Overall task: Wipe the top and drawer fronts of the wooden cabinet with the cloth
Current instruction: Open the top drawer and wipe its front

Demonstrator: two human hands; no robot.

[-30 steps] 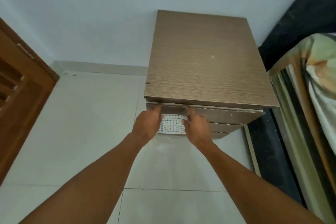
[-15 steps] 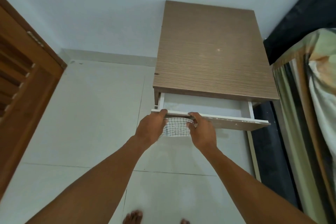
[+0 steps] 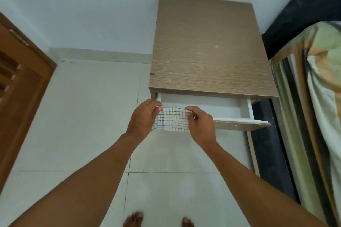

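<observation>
The wooden cabinet (image 3: 206, 46) stands against the white wall, its brown top bare. Its top drawer (image 3: 221, 108) is pulled out, showing a white inside with nothing visible in it. A white cloth with a dark grid pattern (image 3: 171, 120) hangs stretched in front of the drawer's left part. My left hand (image 3: 144, 118) pinches the cloth's upper left corner. My right hand (image 3: 199, 121) pinches its upper right corner. The lower drawer fronts are hidden under the open drawer.
A bed with a striped, patterned cover (image 3: 313, 116) stands close on the cabinet's right. A brown wooden door (image 3: 20, 94) is at the left. Pale floor tiles (image 3: 92, 116) spread below, with my bare toes (image 3: 134, 217) at the bottom edge.
The top drawer went from nearly shut to pulled out. My hands have left the drawer's front edge and now hold the cloth spread between them, slightly higher.
</observation>
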